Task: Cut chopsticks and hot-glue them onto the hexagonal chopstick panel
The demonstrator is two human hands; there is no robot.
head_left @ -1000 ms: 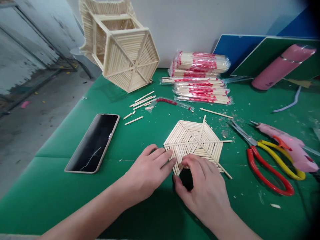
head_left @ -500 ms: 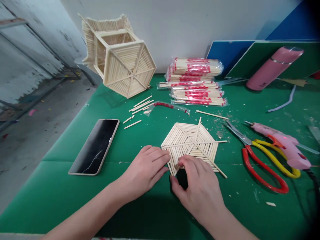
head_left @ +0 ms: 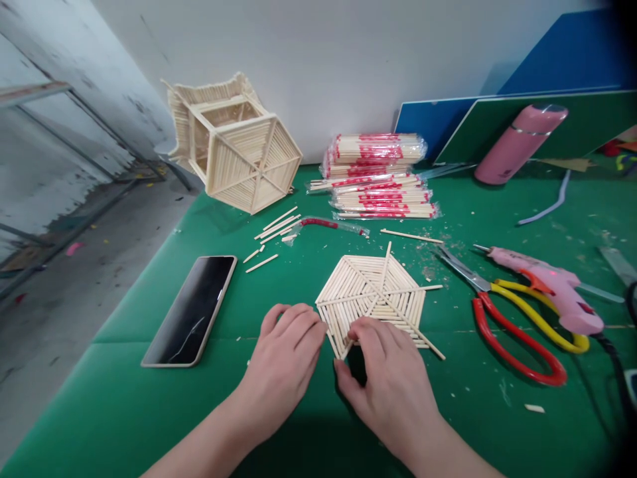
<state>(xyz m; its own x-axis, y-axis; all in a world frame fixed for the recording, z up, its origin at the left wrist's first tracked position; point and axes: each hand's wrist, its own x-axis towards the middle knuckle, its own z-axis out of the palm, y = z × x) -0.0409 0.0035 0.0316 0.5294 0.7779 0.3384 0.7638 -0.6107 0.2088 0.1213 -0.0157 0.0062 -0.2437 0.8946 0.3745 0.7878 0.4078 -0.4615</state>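
The hexagonal stick panel [head_left: 365, 272] lies on the tabletop [head_left: 124, 411], mostly filled in — three spokes overshoot its edge. The left hand [head_left: 286, 358] curls beside it; the right hand's [head_left: 391, 378] fingers part at its near corner — grips I cannot tell.

No text, brand or number can be read for certain. A small mark sits low on the pink bottle [head_left: 520, 146] at the upper right, too small to make out. The wrapped stick packs [head_left: 383, 198] at upper centre carry red printing, but no word in it is legible.
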